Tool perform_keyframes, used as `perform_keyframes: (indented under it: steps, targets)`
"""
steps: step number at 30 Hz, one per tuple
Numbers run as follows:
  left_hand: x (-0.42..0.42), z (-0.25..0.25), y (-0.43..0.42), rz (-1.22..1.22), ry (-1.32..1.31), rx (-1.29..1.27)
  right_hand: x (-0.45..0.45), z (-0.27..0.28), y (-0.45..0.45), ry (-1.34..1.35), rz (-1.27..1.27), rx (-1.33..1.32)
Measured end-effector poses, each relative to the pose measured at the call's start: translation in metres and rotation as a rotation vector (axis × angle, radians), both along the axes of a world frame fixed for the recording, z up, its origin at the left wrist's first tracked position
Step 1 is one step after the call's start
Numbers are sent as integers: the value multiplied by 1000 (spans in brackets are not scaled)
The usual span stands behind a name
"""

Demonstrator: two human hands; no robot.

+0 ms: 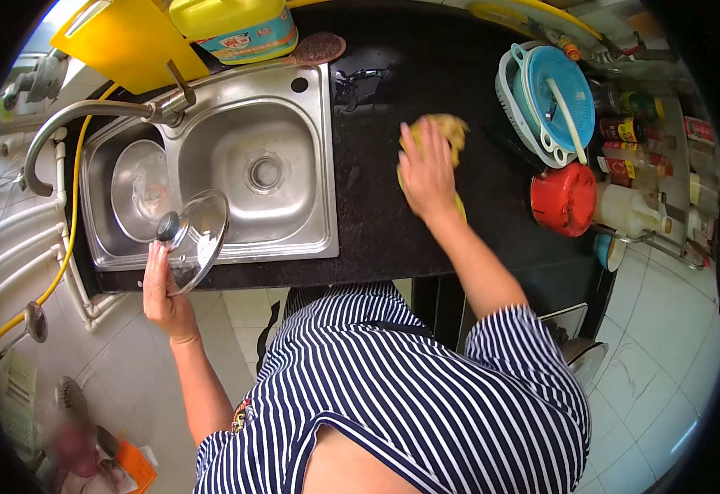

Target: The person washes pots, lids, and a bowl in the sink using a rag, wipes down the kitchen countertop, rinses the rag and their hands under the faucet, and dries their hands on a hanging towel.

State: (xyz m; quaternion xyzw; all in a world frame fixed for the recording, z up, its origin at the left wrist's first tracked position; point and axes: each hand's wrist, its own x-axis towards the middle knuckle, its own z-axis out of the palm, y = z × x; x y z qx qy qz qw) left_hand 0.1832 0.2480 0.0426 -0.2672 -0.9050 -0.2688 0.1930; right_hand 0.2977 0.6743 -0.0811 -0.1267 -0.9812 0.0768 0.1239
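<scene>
Grasping the lid (pixel 213 228) by its dark knob, the left hand (pixel 166 296) has its fingertips up against the knob, and the glass stands tilted above the front edge of the sink (pixel 220 148). The right hand (pixel 427 169) lies flat on the cloth (pixel 452 132), fingers stretched out rather than clenched. The yellow cloth is under that hand on the black counter (pixel 384 226), to the right of the sink and well apart from it, and shows past the fingertips and beside the wrist. A round, clear thing (pixel 139 185) sits in the smaller basin, near the lid; its exact kind I cannot tell. The tap (pixel 96 108) arches over on the left. Behind the sink stands a yellow jug (pixel 236 33), and at the counter's right end a blue colander (pixel 575 74) is near a red pot (pixel 564 200)
</scene>
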Motion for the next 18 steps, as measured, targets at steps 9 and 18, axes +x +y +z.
perform_keyframes:
  steps: [9, 18]
  targets:
    - [6, 7, 14, -47, -38, 14, -184, -36, 8, 295, 181, -167]
    - [2, -16, 18, -35, -103, 219, 29, 9, -98, -108, 459, -335]
